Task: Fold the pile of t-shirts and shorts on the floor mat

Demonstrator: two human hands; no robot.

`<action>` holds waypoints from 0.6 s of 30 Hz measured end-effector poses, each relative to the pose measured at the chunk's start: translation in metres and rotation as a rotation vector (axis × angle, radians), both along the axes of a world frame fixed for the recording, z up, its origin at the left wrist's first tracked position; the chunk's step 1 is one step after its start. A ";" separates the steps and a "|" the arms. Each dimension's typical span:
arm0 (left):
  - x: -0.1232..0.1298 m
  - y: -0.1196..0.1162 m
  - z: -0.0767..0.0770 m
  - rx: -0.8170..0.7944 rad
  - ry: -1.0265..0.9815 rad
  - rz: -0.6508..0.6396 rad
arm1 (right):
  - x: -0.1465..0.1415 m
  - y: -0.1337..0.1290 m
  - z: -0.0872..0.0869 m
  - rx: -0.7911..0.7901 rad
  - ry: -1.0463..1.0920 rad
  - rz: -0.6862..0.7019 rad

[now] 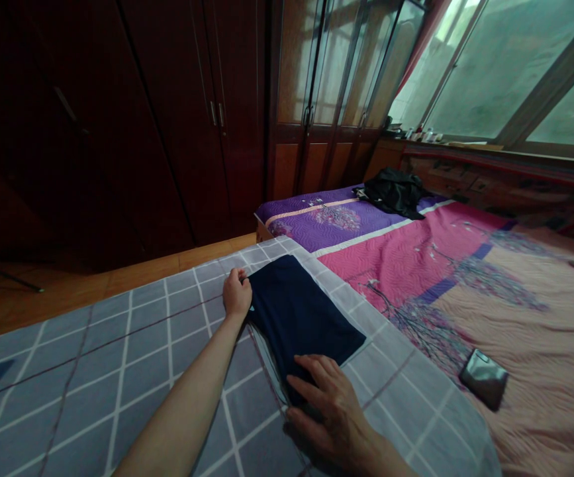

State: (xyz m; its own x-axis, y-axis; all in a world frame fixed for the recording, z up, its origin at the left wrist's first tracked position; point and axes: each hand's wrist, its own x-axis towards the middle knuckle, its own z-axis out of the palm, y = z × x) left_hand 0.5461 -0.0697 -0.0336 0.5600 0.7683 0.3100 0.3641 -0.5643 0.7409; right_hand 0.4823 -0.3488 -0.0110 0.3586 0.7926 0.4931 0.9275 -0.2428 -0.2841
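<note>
A folded navy blue garment point(299, 308) lies flat on a grey checked cloth point(152, 344), with a pale edge showing along its left side. What kind of garment it is, I cannot tell. My left hand point(238, 293) is closed on its far left corner, the fingers curled in a pinch. At the near end, my right hand point(334, 404) rests with fingers spread, the fingertips touching the fabric and the thumb just off its near edge.
To the right is a bed with a pink and purple quilted cover point(381, 258). On it lie a black garment point(393, 192) and a dark phone point(484, 379). Dark wooden wardrobes point(192, 132) stand behind, and a windowsill point(470, 147) holds small items.
</note>
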 end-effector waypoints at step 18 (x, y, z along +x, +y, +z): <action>-0.013 -0.052 0.022 0.464 0.426 -0.566 | 0.025 0.003 0.024 -0.108 -0.060 -0.028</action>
